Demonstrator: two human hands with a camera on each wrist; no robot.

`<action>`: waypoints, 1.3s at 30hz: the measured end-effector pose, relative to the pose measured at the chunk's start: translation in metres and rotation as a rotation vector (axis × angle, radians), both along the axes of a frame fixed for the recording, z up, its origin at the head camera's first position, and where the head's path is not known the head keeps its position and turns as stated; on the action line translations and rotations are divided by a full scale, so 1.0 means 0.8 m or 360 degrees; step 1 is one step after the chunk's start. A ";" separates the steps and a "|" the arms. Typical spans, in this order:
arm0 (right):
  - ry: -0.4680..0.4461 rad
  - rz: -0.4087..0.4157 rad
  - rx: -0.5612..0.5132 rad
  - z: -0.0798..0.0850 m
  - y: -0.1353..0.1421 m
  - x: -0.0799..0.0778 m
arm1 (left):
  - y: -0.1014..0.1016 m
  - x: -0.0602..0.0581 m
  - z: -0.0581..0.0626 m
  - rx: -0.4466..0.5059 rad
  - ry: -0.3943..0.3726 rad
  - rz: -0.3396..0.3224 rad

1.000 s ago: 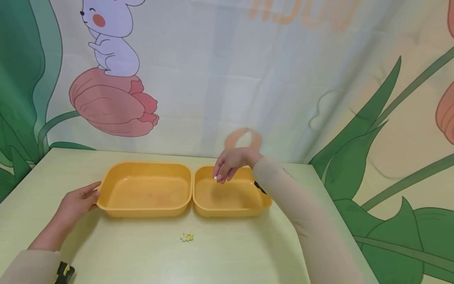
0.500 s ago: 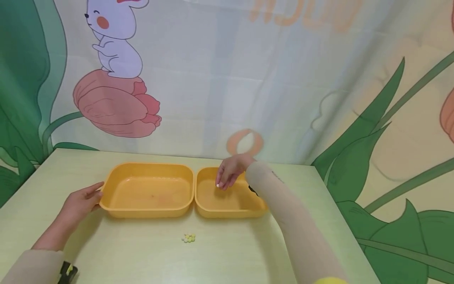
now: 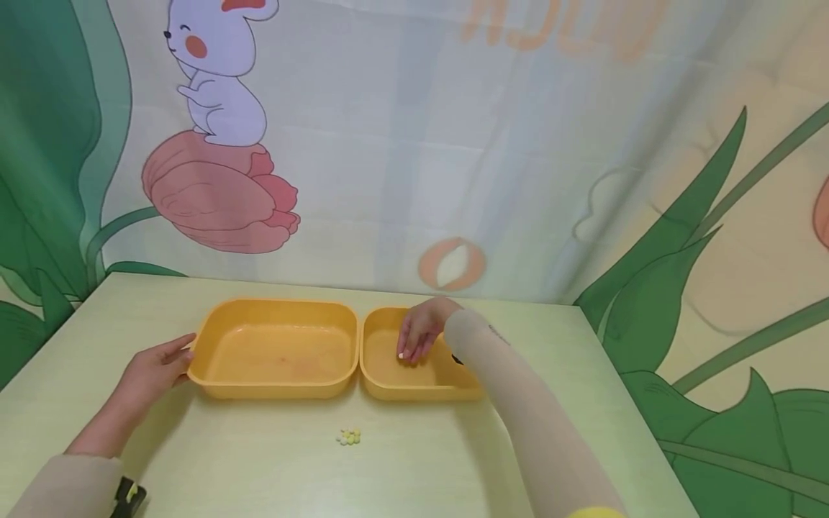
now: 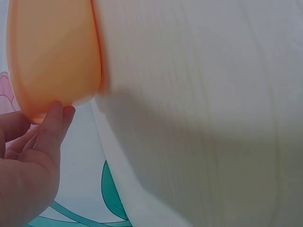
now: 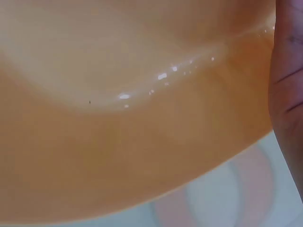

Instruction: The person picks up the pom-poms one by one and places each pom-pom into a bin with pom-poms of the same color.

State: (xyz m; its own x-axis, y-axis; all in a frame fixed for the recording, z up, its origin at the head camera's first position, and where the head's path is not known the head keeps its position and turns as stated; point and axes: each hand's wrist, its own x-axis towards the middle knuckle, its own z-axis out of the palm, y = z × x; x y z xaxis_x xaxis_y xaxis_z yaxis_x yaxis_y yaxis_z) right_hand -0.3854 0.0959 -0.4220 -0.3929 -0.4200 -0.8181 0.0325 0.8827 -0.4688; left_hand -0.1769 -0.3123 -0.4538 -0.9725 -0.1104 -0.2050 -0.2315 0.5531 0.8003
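My left hand point(image 3: 152, 374) holds the left end of the larger yellow tray point(image 3: 275, 391). In the left wrist view, its thumb and fingers point(image 4: 51, 135) meet the tray's end at the rim and outer wall. My right hand point(image 3: 419, 332) reaches down inside the smaller yellow tray point(image 3: 421, 393), pinching a tiny white pellet point(image 3: 401, 356) just over the tray floor. A small cluster of pale yellow and white pellets point(image 3: 349, 437) lies on the table in front of the trays. In the right wrist view only the edge of my right hand point(image 5: 289, 90) shows; its fingertips are hidden.
Both trays stand side by side, almost touching, on the pale table point(image 3: 259, 460). Behind the table hangs a printed cloth point(image 3: 363, 158) with a rabbit and flowers. My right forearm point(image 3: 518, 417) crosses the near right part of the tabletop.
My right hand has lowered into the smaller tray with the white pellet between its fingertips. My left hand stays at the larger tray's end. The head view has shifted slightly.
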 end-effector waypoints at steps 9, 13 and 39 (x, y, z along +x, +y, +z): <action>0.0004 0.0012 0.0000 -0.009 0.004 0.006 | 0.003 -0.001 -0.004 0.0033 0.0011 0.0000; 0.0033 0.0008 -0.0010 -0.009 0.006 0.008 | 0.004 -0.001 -0.004 0.0026 0.0017 -0.0001; 0.0627 0.0088 -0.0236 0.041 0.034 0.042 | 0.002 0.000 -0.002 0.0024 0.0026 0.0000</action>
